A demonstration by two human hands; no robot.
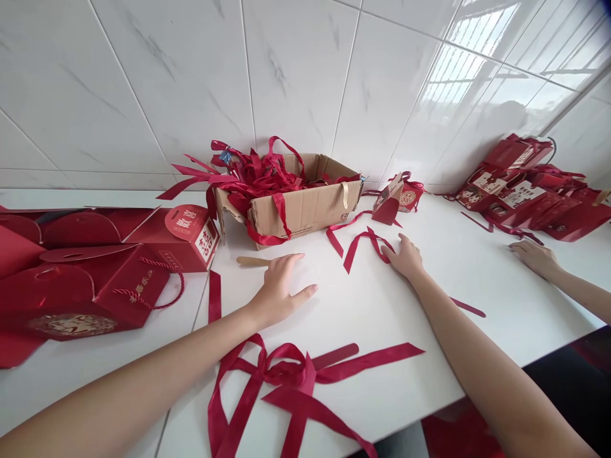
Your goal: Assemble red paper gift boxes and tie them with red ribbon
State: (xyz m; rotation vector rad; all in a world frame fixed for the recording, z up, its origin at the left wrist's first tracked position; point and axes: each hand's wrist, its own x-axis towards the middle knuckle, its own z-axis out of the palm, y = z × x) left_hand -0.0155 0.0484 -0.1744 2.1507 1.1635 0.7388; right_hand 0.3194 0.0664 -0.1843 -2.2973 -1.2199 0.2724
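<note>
My left hand (pixel 281 291) is open above the white table, thumb and fingers spread, with nothing in it. Its fingers partly cover a flat wooden stick (pixel 252 261). My right hand (pixel 405 257) rests farther right, thumb and index finger apart, at a looped red ribbon (pixel 352 253). The ribbon's loop runs up to the thumb, where part of it is hidden. Close to me, below my left hand, lies a tangle of red ribbon (pixel 286 372) with a loose bow and long tails. A red flat stick (pixel 337 355) pokes out from under it.
A cardboard box (pixel 305 213) heaped with red ribbons stands against the tiled wall. Large red gift boxes (pixel 119 286) fill the left. Small red boxes (pixel 398 197) sit behind my right hand, with more stacked red boxes (pixel 525 191) far right. Another person's hand (pixel 537 257) rests near those.
</note>
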